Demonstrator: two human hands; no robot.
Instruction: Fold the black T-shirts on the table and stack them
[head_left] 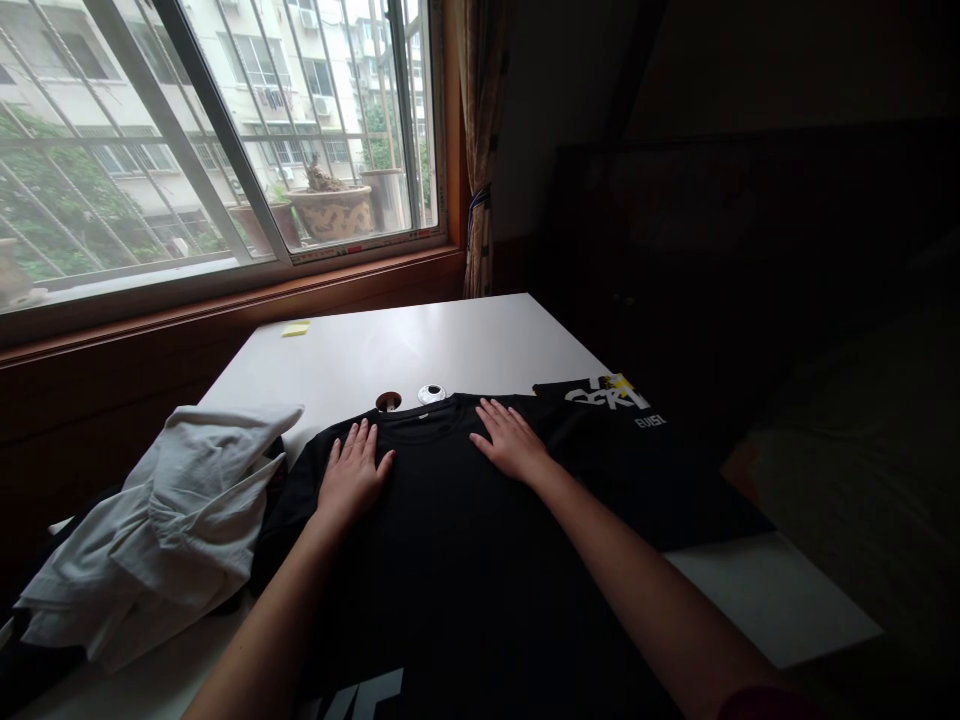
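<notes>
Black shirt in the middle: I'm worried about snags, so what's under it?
The black shirt lies on a white table, seen past its far edge; anything else beneath it is covered.

A black T-shirt (457,540) is laid out flat on the white table (487,340), its body spread wide and nearly smooth, with the round collar (416,432) turned toward the far side. A small pale label (424,415) is seen at the collar, and a light grey print (367,695) — blocky, only partly shown — is cut off by the lower edge of the view. The left-hand sleeve (283,530) is spread outward — the right-hand outline cannot be clearly made out.
</notes>
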